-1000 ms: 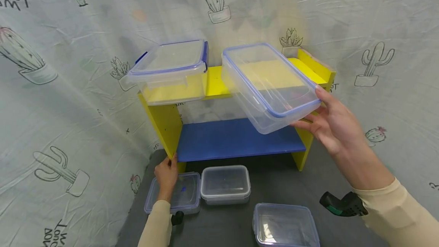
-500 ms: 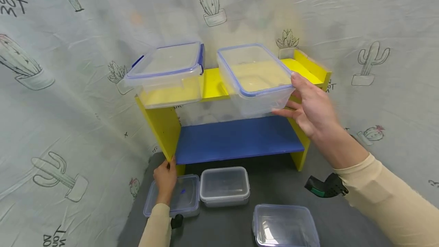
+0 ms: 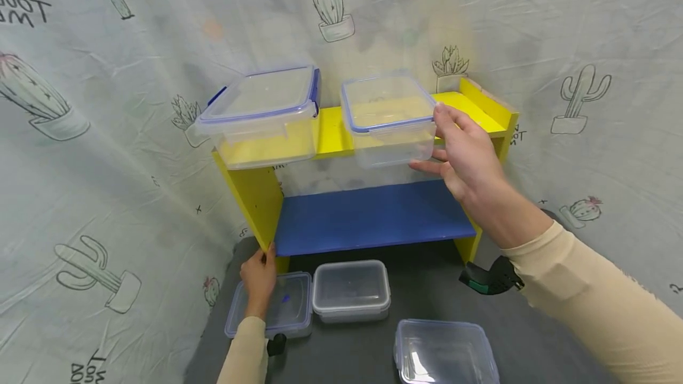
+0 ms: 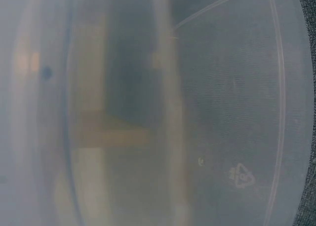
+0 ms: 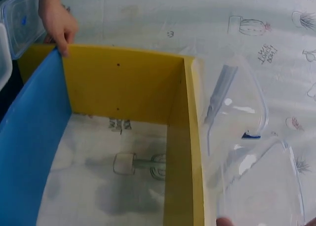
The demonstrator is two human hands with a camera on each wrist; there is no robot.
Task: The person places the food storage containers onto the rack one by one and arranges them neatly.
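My right hand (image 3: pixel 472 162) holds a clear plastic food container (image 3: pixel 392 146) with a blue-rimmed lid by its right end, thumb at the lid's corner and fingers underneath. This container overlaps the yellow top board (image 3: pixel 331 129) of a small shelf, just right of another lidded container (image 3: pixel 261 96) there. In the right wrist view, the held container (image 5: pixel 261 191) is beside the yellow top, with a fingertip at the bottom edge. My left hand (image 3: pixel 258 277) grips the lower front edge of the shelf's left side panel (image 3: pixel 251 206), near the blue board (image 3: pixel 373 218).
On the dark tabletop stand a blue-rimmed container (image 3: pixel 293 301) under my left forearm, a white-rimmed one (image 3: pixel 351 289) beside it, and another (image 3: pixel 448 351) nearer the front. Blurred clear plastic (image 4: pixel 232 112) fills the left wrist view. A cactus-print sheet (image 3: pixel 587 28) hangs behind the shelf.
My right hand has moved the container left and away from me over the shelf top, levelling it from its tilt. My left hand has stayed on the side panel.
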